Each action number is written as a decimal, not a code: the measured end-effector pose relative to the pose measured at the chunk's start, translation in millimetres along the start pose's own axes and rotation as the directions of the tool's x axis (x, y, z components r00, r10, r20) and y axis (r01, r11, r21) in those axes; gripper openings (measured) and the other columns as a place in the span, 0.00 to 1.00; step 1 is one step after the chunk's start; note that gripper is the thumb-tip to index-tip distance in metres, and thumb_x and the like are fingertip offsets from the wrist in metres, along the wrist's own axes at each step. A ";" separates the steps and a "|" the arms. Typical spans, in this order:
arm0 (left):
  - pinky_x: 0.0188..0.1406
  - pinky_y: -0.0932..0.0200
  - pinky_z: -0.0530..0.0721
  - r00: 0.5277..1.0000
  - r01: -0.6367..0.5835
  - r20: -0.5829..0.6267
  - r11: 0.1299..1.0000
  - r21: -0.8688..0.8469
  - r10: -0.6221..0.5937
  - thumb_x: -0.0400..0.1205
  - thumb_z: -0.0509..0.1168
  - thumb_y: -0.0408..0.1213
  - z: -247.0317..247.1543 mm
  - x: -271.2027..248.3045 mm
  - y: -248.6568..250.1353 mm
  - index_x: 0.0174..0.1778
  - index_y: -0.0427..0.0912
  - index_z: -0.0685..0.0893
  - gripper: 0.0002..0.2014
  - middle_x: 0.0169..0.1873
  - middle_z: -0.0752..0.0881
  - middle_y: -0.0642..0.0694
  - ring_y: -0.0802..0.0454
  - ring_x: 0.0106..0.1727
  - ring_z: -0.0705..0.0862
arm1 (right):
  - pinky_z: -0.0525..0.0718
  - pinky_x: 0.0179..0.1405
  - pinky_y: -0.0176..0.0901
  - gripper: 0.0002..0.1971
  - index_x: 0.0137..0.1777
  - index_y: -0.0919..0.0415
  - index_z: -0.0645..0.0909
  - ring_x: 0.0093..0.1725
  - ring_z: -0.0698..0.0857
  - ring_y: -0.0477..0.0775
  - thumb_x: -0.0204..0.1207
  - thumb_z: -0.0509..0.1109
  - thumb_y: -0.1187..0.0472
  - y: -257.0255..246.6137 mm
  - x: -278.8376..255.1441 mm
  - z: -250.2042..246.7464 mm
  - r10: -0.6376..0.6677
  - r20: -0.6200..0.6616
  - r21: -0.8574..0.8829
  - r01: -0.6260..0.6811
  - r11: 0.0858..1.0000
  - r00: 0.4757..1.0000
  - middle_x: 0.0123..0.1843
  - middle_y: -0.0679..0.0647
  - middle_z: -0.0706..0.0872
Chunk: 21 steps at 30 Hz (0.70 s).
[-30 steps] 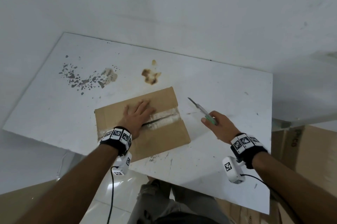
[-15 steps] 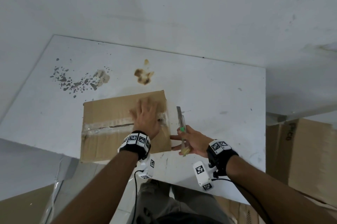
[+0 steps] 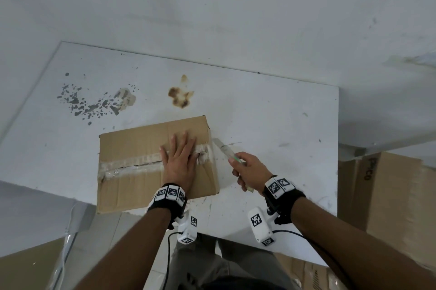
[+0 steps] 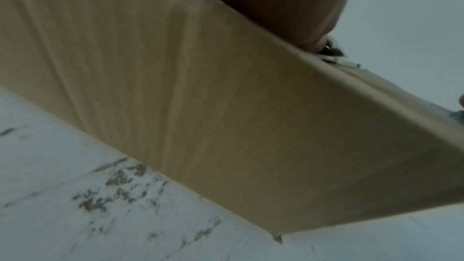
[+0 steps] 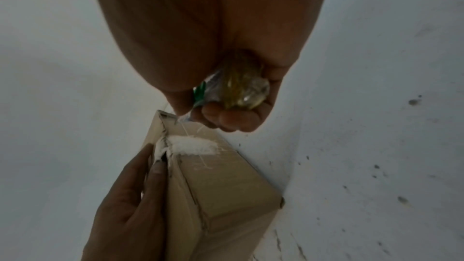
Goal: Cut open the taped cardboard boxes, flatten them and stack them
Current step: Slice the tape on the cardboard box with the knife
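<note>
Since a second ago, the cardboard box (image 3: 141,162) is lying turned square to the surface (image 3: 271,124), and the right hand (image 3: 251,170) is sitting closer to its right end. Fingers are hiding most of the knife (image 3: 225,151); the blade tip at the box's right edge is blurring out. Spread flat, the left hand (image 3: 180,162) is pressing the taped seam atop the box, while the right hand is gripping the knife handle just right of the box.

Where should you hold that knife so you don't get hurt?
Hold the knife by its handle, coming from the near end, as the right hand does. The bare blade sticks out the far end toward the box, so fingers belong behind it.
</note>
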<state>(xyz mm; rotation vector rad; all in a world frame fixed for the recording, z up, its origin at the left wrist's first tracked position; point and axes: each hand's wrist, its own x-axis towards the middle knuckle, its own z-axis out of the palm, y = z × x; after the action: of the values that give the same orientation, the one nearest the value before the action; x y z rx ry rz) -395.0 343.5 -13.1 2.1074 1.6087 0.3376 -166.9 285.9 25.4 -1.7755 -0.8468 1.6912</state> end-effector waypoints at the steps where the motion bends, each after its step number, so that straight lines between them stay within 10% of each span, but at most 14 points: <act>1: 0.85 0.33 0.34 1.000 0.001 -0.005 1.000 -0.005 -0.001 0.89 0.49 0.55 1.5 -0.5 -0.7 0.86 0.53 0.68 0.28 0.87 0.56 0.58 0.49 0.90 0.43 | 0.78 0.22 0.43 0.11 0.58 0.56 0.81 0.23 0.76 0.54 0.87 0.65 0.49 -0.8 -2.6 2.0 -0.018 0.017 -0.010 0.018 1.000 1.000 0.33 0.53 0.80; 17: 0.87 0.44 0.35 0.992 0.047 -0.116 0.994 -0.095 -0.058 0.90 0.51 0.54 10.0 3.3 -3.1 0.83 0.58 0.71 0.24 0.86 0.62 0.59 0.57 0.89 0.48 | 0.76 0.17 0.40 0.15 0.49 0.58 0.86 0.22 0.76 0.54 0.86 0.65 0.49 -25.2 -8.9 -39.2 0.006 0.228 -0.487 0.109 0.867 0.974 0.30 0.55 0.80; 21: 0.87 0.43 0.36 0.994 0.031 -0.098 0.997 -0.074 -0.039 0.89 0.50 0.54 9.9 5.9 -1.7 0.84 0.56 0.71 0.26 0.85 0.60 0.59 0.56 0.89 0.47 | 0.75 0.17 0.40 0.12 0.46 0.53 0.85 0.23 0.76 0.56 0.86 0.64 0.49 -20.7 -9.9 -46.9 -0.080 0.073 -0.469 0.105 0.877 0.994 0.31 0.53 0.81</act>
<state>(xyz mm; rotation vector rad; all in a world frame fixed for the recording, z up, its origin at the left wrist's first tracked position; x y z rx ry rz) -390.3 347.5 -23.0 2.0345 1.6612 0.4889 -121.8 293.7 50.5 -1.9623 -1.4444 1.5620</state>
